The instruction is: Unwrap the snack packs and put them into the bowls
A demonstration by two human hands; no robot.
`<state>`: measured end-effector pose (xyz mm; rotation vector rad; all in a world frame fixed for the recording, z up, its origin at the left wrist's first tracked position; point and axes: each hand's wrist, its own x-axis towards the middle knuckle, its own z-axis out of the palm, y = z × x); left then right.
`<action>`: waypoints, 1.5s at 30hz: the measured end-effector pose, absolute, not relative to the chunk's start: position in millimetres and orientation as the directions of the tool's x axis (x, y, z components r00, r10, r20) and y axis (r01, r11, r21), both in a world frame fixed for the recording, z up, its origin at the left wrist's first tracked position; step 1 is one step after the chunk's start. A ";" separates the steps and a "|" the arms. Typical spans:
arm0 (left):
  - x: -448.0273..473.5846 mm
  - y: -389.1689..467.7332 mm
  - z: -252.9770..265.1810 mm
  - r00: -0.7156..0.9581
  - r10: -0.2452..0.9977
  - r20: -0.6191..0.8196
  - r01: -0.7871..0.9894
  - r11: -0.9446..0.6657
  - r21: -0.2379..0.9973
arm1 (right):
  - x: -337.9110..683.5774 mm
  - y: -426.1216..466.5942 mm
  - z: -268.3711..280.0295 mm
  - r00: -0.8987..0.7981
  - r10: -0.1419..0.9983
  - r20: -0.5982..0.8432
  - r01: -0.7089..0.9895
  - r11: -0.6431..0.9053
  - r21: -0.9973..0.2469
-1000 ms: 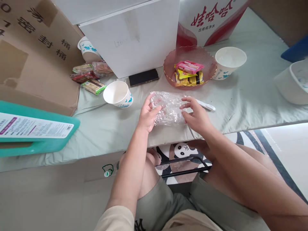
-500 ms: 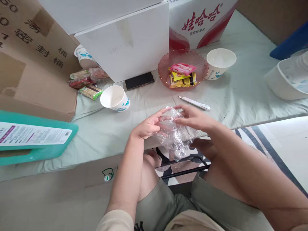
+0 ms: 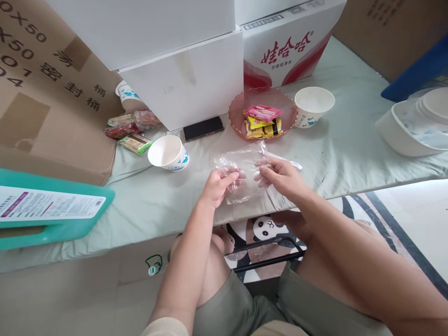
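A clear plastic bag (image 3: pixel 248 186) is stretched flat between my two hands, just above the near edge of the covered table. My left hand (image 3: pixel 221 185) pinches its left side, thumb on top and fingers showing through the film. Its right side is gripped by my right hand (image 3: pixel 278 176). Partly under the bag and right hand lies a white pen-like utility knife (image 3: pixel 297 165). Behind the bag stands a pink glass bowl (image 3: pixel 238 122) holding several wrapped snacks (image 3: pixel 262 122).
Paper cups (image 3: pixel 168 153) (image 3: pixel 314 106) stand left and right of the bowl. A black phone (image 3: pixel 203 128) lies by the white boxes (image 3: pixel 182 79). Wrapped snack packs (image 3: pixel 136 143) sit beside a brown carton (image 3: pixel 52 107). A green jug (image 3: pixel 56 205) is at left, a white container (image 3: pixel 402 126) at right.
The bag hung crumpled below my hands; now it is raised and spread flat over the table. My hands have turned and moved apart slightly. The camera view has tilted up.
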<state>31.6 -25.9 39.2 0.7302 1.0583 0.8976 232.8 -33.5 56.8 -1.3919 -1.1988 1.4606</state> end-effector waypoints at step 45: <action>182.2 86.6 136.8 0.066 0.902 0.426 0.378 -0.418 0.826 | 273.4 -1.1 41.4 0.081 0.987 -0.140 -0.111 -0.131 -0.985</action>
